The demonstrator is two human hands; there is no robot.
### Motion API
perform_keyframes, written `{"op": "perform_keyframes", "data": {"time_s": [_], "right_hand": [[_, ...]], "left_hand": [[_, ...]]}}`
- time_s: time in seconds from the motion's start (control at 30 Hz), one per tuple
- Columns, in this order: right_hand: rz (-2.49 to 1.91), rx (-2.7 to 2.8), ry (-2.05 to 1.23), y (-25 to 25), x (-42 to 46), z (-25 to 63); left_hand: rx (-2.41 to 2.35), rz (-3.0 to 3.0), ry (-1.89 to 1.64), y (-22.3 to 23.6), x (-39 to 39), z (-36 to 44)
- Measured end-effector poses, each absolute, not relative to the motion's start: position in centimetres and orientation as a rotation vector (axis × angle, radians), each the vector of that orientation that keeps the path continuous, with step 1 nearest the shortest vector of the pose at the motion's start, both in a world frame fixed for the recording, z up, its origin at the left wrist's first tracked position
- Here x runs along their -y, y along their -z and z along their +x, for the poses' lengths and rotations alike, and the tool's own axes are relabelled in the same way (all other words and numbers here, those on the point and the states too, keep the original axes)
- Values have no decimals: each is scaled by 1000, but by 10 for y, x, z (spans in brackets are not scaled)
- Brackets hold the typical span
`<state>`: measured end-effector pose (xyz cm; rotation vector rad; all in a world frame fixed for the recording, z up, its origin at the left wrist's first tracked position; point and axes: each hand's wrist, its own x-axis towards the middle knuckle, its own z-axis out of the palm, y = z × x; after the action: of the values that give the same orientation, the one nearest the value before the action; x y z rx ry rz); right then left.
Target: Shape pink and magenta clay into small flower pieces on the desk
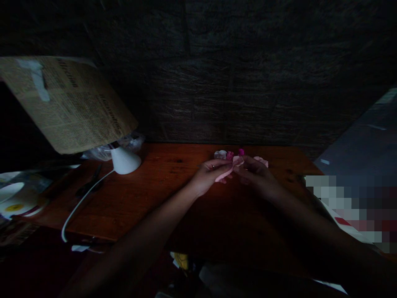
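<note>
Over the wooden table, my left hand [207,177] grips the near-left side of a pale pink crinkled piece [222,175], paper or cloth; I cannot tell which. My right hand [257,173] pinches the same piece at its upper right, with the fingertips of both hands close together. Just behind the hands lie a whitish crumpled piece [219,155], a pink one [230,155] and a bright magenta one [241,152]. Another pale pink piece [262,161] rests behind my right hand, partly hidden by it. The dim light blurs finger detail.
A lamp with a newsprint shade [77,103] and white base [124,160] stands left on the table [155,190]. Its white cord [74,207] crosses the front edge. Dark scissors [89,185] lie nearby. A white container [14,198] is far left; a dark wall [198,82] rises behind.
</note>
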<state>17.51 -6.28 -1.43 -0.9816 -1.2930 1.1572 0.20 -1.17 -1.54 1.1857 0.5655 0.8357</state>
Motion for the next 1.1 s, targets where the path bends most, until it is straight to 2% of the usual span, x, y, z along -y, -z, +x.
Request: {"op": "perform_keyframes", "data": {"time_s": [0.7, 1.1], "right_hand": [[-784, 896, -1491, 7, 69, 155], [-841, 938, -1405, 8, 67, 159]], "left_hand": [[-486, 1362, -1111, 21, 15, 11], [-511, 1510, -1140, 22, 13, 9]]}}
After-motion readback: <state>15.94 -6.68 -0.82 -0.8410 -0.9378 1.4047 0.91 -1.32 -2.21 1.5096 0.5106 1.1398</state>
